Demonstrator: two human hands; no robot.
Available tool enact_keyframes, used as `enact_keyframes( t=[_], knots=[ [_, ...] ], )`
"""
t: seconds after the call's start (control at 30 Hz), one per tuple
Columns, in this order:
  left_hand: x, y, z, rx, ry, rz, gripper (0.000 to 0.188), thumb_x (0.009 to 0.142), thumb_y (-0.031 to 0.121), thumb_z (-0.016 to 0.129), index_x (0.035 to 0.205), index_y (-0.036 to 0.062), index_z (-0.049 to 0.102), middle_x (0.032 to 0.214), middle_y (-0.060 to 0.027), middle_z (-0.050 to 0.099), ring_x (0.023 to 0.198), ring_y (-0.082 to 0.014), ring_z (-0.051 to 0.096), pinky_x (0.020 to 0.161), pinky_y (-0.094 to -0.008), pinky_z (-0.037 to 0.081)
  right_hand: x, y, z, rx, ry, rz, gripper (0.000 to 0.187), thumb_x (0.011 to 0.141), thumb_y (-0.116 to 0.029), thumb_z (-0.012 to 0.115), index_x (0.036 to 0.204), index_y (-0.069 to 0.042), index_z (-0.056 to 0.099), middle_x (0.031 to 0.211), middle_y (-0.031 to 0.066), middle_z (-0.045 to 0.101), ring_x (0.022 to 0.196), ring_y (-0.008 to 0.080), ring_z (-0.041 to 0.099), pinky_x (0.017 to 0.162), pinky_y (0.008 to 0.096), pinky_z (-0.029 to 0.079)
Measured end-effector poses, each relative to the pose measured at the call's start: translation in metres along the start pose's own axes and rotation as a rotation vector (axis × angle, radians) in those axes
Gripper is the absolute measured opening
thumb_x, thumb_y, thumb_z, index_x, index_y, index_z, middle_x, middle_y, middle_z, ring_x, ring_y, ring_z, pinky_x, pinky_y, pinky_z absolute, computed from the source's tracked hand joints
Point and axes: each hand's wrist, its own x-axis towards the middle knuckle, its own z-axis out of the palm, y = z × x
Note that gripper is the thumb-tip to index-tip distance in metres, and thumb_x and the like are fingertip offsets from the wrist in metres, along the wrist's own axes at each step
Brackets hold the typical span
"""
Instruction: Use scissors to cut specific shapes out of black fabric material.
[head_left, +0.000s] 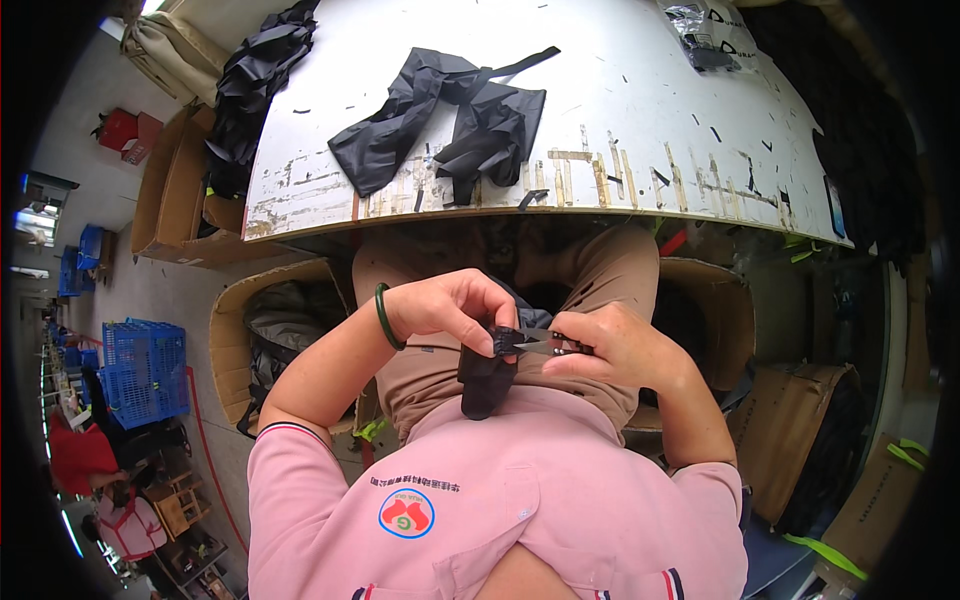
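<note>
One scrap-littered white desk [610, 75] bears black fabric [388, 140] beyond the left hand [462, 308], pinching dark cloth [486, 388], and the right hand [622, 345], gripping snips [551, 343], with cardboard boxes [228, 350] either side.

I'm seeing the widest room for a hand at the upper right of the frame, over the tabletop [640, 90], between the spread black cloth [400, 118] and the plastic bag [712, 42]; thin scraps [715, 133] and tape strips [601, 180] are lying flat there. A dark heap [262, 80] is blocking the tabletop's left end. At the centre, the snips [555, 345] and a small black piece [487, 382] are filling the gap between left hand [455, 312] and right hand [618, 345]. The tabletop's near edge is crossing the frame above both, and open cartons [230, 342] are crowding either side.
</note>
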Motion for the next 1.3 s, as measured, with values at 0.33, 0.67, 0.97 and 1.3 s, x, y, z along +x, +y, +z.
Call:
enact_keyframes(
  t=[0.33, 0.67, 0.97, 1.3],
  knots=[
    [0.0, 0.0, 0.001, 0.025, -0.005, -0.005, 0.014, 0.078, 0.001, 0.076, 0.089, -0.0034, 0.068, 0.094, -0.0138, 0.071, 0.09, -0.0186, 0.065, 0.082, -0.0291, 0.047, -0.001, 0.0, -0.001, -0.002, -0.012, 0.043, 0.035, 0.083, -0.033, 0.077, 0.086, -0.003, 0.06, 0.064, 0.0135, 0.059, 0.057, 0.032, 0.06, 0.052, 0.0367, 0.044],
    [0.001, -0.003, -0.001, -0.005, -0.005, -0.023, 0.014, 0.078, 0.002, 0.076, 0.089, -0.0035, 0.068, 0.094, -0.0137, 0.071, 0.09, -0.0188, 0.066, 0.082, -0.0292, 0.048, 0.002, 0.002, 0.002, 0.005, -0.012, -0.025, 0.036, 0.083, -0.036, 0.077, 0.086, -0.004, 0.061, 0.063, 0.0124, 0.058, 0.055, 0.0313, 0.059, 0.051, 0.0365, 0.044],
    [0.005, -0.006, 0.003, -0.026, -0.031, -0.029, 0.014, 0.077, 0.0, 0.075, 0.089, -0.0035, 0.069, 0.094, -0.0121, 0.071, 0.089, -0.0181, 0.065, 0.084, -0.029, 0.048, 0.01, -0.002, 0.006, -0.016, -0.005, -0.033, 0.038, 0.083, -0.041, 0.075, 0.083, -0.006, 0.061, 0.06, 0.0119, 0.057, 0.053, 0.0316, 0.058, 0.05, 0.0378, 0.044],
    [0.005, -0.013, 0.001, -0.04, -0.033, -0.057, 0.015, 0.077, 0.0, 0.076, 0.09, -0.0035, 0.069, 0.094, -0.0126, 0.071, 0.092, -0.0192, 0.066, 0.088, -0.0308, 0.047, 0.008, 0.004, 0.009, -0.049, 0.044, -0.035, 0.037, 0.083, -0.042, 0.074, 0.08, -0.006, 0.063, 0.057, 0.0146, 0.055, 0.053, 0.0343, 0.058, 0.051, 0.0403, 0.045]
  ],
)
